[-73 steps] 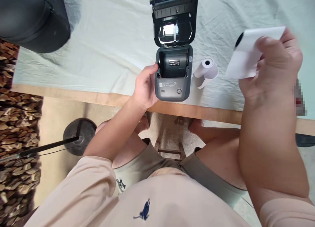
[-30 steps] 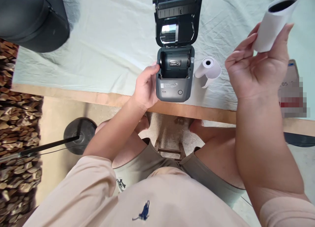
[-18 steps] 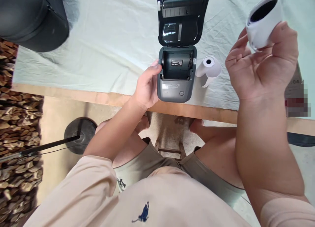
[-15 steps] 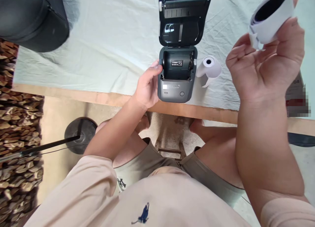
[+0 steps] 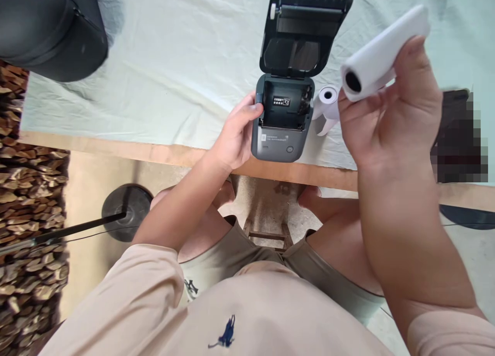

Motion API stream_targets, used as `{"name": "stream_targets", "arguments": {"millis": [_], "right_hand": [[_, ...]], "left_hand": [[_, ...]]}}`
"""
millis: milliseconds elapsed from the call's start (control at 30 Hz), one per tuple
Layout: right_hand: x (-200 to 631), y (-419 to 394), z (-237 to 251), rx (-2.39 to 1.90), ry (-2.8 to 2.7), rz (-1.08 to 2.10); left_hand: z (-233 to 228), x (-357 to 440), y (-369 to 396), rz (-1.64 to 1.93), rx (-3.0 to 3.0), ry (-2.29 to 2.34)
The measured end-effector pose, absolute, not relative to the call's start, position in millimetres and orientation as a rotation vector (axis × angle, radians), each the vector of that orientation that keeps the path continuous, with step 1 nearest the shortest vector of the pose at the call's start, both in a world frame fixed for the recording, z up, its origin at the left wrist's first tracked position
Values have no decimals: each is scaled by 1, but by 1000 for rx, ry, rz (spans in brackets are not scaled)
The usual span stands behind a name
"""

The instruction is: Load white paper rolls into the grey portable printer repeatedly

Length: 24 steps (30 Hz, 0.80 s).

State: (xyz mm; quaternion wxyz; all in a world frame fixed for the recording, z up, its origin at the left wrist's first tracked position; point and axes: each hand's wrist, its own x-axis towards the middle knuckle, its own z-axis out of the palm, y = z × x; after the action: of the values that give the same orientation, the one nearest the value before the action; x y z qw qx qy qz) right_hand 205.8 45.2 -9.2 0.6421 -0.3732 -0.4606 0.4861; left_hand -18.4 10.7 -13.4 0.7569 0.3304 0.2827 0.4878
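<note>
White paper roll, tightly wound cylinder w/ dark hollow core (image 5: 381, 52), is held raised above the table, up and to the right of the printer. Core end is turned toward the printer; the far end points up and away. The right hand (image 5: 390, 119) is closed round the roll: thumb across the far side, fingers (image 5: 350, 106) curled beneath. Grip is firm, w/ no gap visible.

Dark grey compact thermal printer, rounded plastic body (image 5: 280, 139), is placed near the wooden front edge of the table (image 5: 162, 152). Its black hinged lid (image 5: 305, 34) is swung fully open, standing back from the body. The paper bay (image 5: 286, 106) is exposed; a small label is seen inside. A round button sits on the front face.

The left hand (image 5: 234, 137) is laid against the printer's left side, fingertips hooked over the bay's left edge. Body is gripped loosely.

A second small white paper roll (image 5: 327, 101) lies on the pale green cloth (image 5: 174, 62) just right of the printer, loose tail trailing toward the table edge. It is partly covered by the right hand.

A large black rounded object (image 5: 50, 29) rests well left of the printer, at the cloth's far corner.
</note>
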Motion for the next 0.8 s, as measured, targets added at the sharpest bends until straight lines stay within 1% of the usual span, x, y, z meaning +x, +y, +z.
{"name": "stream_targets", "arguments": {"millis": [67,167,267,400,467,567,700,800], "right_hand": [[191,37,-4,-751,-1089,950],[166,19,14,-718,-1426,482],[149,5,20,-759,-1683,336],[144,1,9,-1039,-1922,103],[146,2,3,-1158,-1963,46],[147,4,1,-1202,-1999,33],[143,1,4,-1152,-1998,-71],[143,-4,8,-1046,-2047,-53]], "left_hand": [[-13,-17,10,1062,740,634],[-13,-15,9,1074,749,664],[-13,-15,9,1083,739,663],[-13,-16,9,1070,751,661],[-12,-15,8,1067,763,691],[-10,-14,6,1059,746,719],[-7,-13,5,1076,695,708],[-8,-14,6,1100,684,689]]}}
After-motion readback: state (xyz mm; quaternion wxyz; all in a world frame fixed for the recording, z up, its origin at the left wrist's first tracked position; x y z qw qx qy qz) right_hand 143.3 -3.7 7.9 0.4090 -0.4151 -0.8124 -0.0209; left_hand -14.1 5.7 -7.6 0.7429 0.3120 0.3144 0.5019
